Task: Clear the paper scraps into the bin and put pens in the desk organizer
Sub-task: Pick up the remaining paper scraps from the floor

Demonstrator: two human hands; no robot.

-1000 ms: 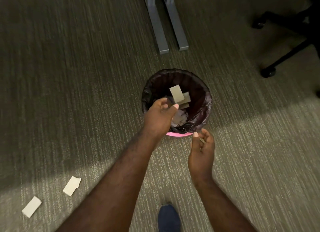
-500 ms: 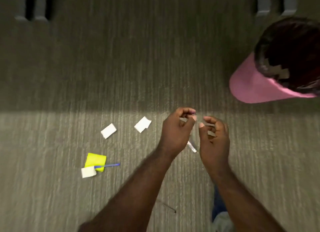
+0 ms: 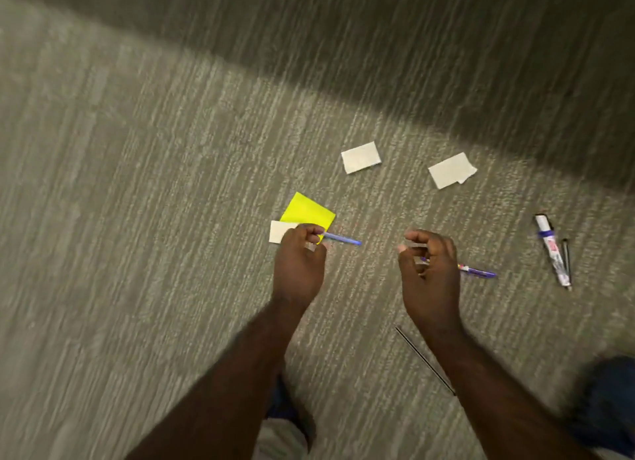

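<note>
Two white paper scraps (image 3: 360, 157) (image 3: 450, 169) lie on the grey carpet. Nearer me, a yellow note (image 3: 307, 212) overlaps a third white scrap (image 3: 277, 231), and a blue pen (image 3: 343, 240) lies across the note. My left hand (image 3: 299, 267) hangs over that pen's near end, fingers curled in; it seems to hold nothing. My right hand (image 3: 429, 274) is curled with what looks like a small pale scrap pinched at its fingertips. A purple pen (image 3: 477, 271) lies on the floor beneath it. The bin and the organizer are out of view.
A white marker with a blue band (image 3: 553, 250) and a dark pen (image 3: 566, 260) lie side by side at the right. A thin black rod (image 3: 424, 360) lies near my right forearm. My shoes (image 3: 604, 401) show at the bottom. Shadow covers the far carpet.
My view swung left and away from the pink bin, which has gone out of frame. Both hands moved from over the bin to above the scraps and pens on the carpet.
</note>
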